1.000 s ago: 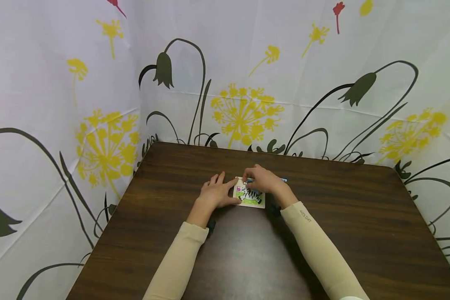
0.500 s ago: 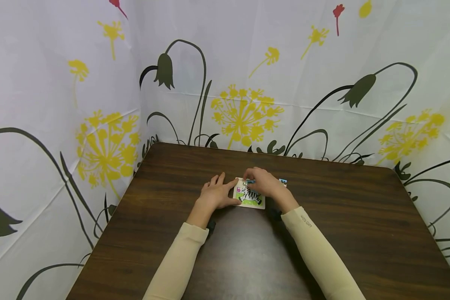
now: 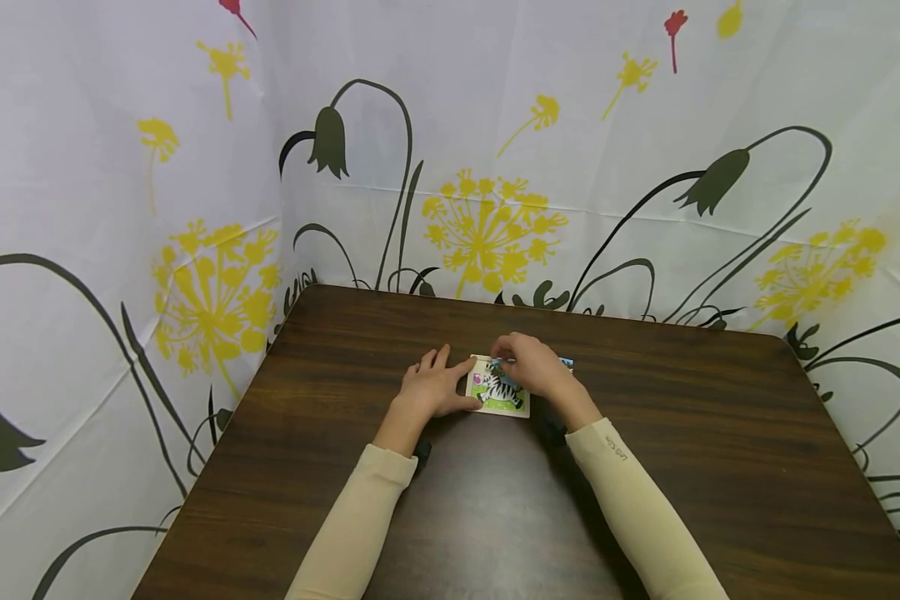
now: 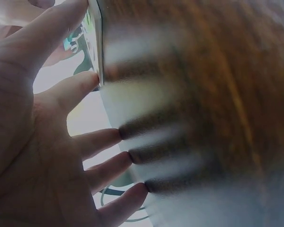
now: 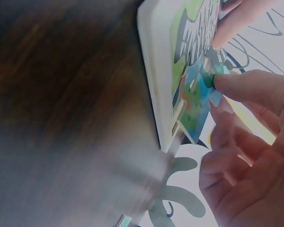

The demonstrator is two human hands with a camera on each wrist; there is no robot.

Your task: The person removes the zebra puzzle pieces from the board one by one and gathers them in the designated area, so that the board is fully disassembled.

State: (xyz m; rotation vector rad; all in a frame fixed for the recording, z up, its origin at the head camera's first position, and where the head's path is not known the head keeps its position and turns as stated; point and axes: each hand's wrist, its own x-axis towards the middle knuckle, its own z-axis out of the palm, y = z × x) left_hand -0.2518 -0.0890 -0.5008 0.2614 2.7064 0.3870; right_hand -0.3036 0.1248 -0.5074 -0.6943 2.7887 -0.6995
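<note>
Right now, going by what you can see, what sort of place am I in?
Probably an indoor tabletop play or work corner, though the room beyond doesn't show. The signs: a dark wooden-looking table, flowered cloth hanging behind it and along its left, and a zebra puzzle on top.

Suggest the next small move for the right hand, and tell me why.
I'd probably ease the pinched piece down flat into the zebra board. The right hand holds it over the board's upper part, where in the right wrist view it does not look flush yet, and the left hand touches the board's left edge, which should help steady it.
</note>
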